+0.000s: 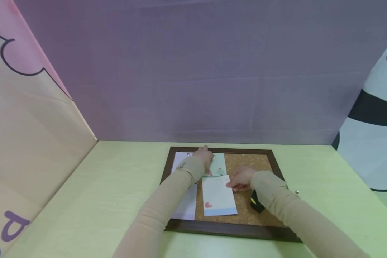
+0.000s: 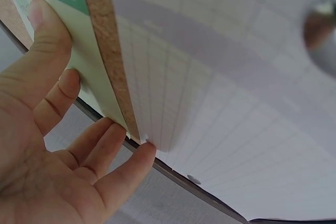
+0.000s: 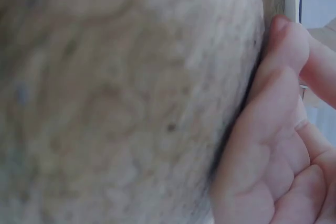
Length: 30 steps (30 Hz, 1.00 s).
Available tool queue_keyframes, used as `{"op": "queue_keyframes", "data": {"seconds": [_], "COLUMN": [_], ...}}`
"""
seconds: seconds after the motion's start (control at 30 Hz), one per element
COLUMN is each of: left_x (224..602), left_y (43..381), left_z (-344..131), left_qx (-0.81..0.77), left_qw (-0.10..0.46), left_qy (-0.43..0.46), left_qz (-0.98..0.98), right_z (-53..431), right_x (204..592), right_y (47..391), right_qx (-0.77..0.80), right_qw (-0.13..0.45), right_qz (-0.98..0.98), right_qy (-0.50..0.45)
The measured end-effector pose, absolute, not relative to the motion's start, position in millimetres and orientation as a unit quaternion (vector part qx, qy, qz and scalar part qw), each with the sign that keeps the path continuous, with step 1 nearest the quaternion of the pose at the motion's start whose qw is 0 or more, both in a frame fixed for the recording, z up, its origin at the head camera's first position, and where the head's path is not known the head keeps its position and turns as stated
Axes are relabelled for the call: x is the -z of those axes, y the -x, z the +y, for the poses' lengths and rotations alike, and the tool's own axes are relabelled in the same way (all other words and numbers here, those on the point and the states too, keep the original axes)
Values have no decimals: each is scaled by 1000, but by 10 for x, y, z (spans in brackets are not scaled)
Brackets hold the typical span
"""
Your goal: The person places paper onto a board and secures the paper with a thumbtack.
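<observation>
A sheet of white note paper (image 1: pixel 217 197) with a blue bottom band and a small red drawing lies over the middle of a cork board (image 1: pixel 245 215). My right hand (image 1: pixel 242 177) pinches its upper right edge; in the right wrist view the fingertips (image 3: pixel 281 23) are at a white paper edge, close over the cork. My left hand (image 1: pixel 203 157) spreads over a pale green sheet (image 1: pixel 220 163) at the board's top. Its thumb lies on that sheet, and its other fingers reach the top frame. Left of it lies a lilac sheet (image 1: pixel 187 204), partly behind the left forearm.
A dark wooden frame (image 1: pixel 232 230) borders the board on a pale table (image 1: pixel 84 200). Silver pushpins (image 1: pixel 188 154) show at the sheets' tops. Another small silver piece (image 1: pixel 297 192) is right of the board. A purple-grey wall (image 1: pixel 213 71) stands behind.
</observation>
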<state>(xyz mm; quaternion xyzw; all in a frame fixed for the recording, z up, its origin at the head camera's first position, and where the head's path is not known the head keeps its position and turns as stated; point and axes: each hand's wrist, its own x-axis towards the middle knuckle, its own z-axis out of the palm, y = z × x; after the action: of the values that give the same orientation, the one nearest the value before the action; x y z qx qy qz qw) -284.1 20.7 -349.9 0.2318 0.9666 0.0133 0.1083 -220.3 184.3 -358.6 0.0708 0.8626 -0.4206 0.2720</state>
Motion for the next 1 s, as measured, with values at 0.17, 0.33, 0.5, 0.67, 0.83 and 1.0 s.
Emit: {"op": "queue_keyframes", "data": {"seconds": [0.17,0.33,0.5,0.67,0.83,1.0], "left_x": [3537,3514,3484,3520,3491,3440], "left_y": [2868,2845,2830,2862,2830,2785], "left_z": [224,210,193,205,214,212], "left_qx": [-17,-21,-20,-26,-36,-26], "left_qw": [107,112,121,121,123,117], "left_qy": [-225,-226,-229,-229,-226,-237], "left_qz": [968,967,966,966,966,964], "right_z": [1819,1788,1758,1746,1755,1766], "right_x": [3596,3596,3593,3577,3563,3560], "right_y": [2205,2204,2191,2180,2175,2164], "right_qx": [418,413,408,395,385,378], "right_qw": [274,274,272,276,280,283], "right_qz": [863,865,868,873,876,878], "right_qy": [-72,-77,-81,-78,-79,-77]}}
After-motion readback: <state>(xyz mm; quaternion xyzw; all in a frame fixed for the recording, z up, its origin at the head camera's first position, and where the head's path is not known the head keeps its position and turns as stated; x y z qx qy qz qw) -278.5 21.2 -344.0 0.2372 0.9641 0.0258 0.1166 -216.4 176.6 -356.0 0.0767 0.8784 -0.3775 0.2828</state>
